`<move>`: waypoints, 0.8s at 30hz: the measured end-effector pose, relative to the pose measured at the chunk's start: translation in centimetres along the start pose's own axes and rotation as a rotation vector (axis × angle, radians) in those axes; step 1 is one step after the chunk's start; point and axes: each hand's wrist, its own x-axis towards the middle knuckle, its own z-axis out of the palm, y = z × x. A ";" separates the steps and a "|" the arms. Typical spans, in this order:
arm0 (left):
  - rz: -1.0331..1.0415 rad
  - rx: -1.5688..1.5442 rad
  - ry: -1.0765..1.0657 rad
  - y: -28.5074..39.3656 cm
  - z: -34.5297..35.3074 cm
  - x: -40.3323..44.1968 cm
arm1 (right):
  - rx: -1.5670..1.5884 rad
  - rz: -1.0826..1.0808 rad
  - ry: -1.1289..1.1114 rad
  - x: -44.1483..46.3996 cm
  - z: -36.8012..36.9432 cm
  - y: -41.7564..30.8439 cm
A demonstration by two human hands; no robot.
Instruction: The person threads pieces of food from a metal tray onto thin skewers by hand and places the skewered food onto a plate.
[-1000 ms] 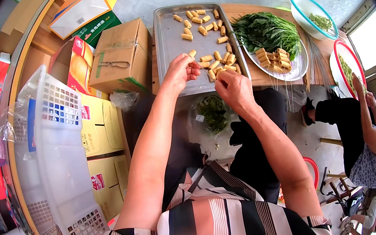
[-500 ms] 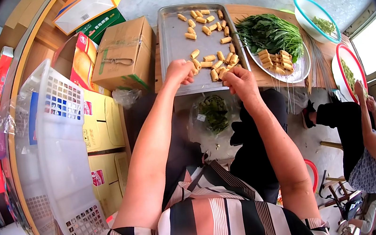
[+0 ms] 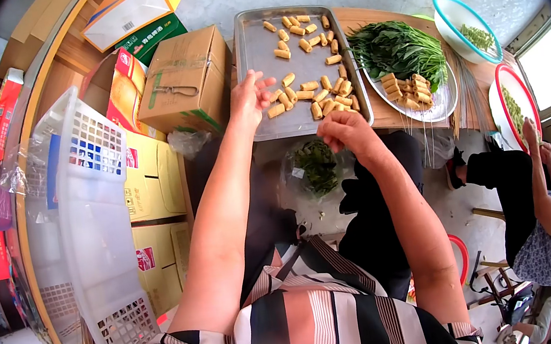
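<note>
A grey metal tray (image 3: pixel 258 42) holds many short tan rolls (image 3: pixel 308 86), scattered at its top and clustered at its lower right. At the tray's left edge my left hand (image 3: pixel 252 98) is open, fingers apart, just beside a few rolls. My right hand (image 3: pixel 351 135) is just off the tray's front edge, below the lower rolls. Its fingers are curled together, and whatever they may hold is too small to make out. Right of the tray, a white plate (image 3: pixel 448 106) carries leafy greens (image 3: pixel 391 49) and stacked tan rolls (image 3: pixel 411 89).
Thin sticks (image 3: pixel 470 87) lie beside the plate on the wooden table (image 3: pixel 386 112). Two basins (image 3: pixel 461 25) hold green pieces; another person's hands (image 3: pixel 537 141) are at the red-rimmed one. Left are a cardboard box (image 3: pixel 183 80) and a white plastic basket (image 3: pixel 87 218). A bag of greens (image 3: pixel 316 166) lies below.
My left hand has opened and moved slightly up and left, uncovering rolls on the tray. My right hand has drawn down off the tray edge toward me, fingers still curled.
</note>
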 end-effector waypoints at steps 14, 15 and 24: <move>-0.152 -0.033 -0.639 -1.6 5.4 -3.3 | 0.089 -0.062 0.093 1.3 0.1 0.1; -0.159 -0.035 -0.639 -1.9 5.6 -3.1 | 0.146 -0.092 0.138 1.3 -0.2 0.1; 0.461 1.416 -0.366 -8.6 5.7 -0.5 | 0.394 -0.232 0.385 0.4 -2.8 0.0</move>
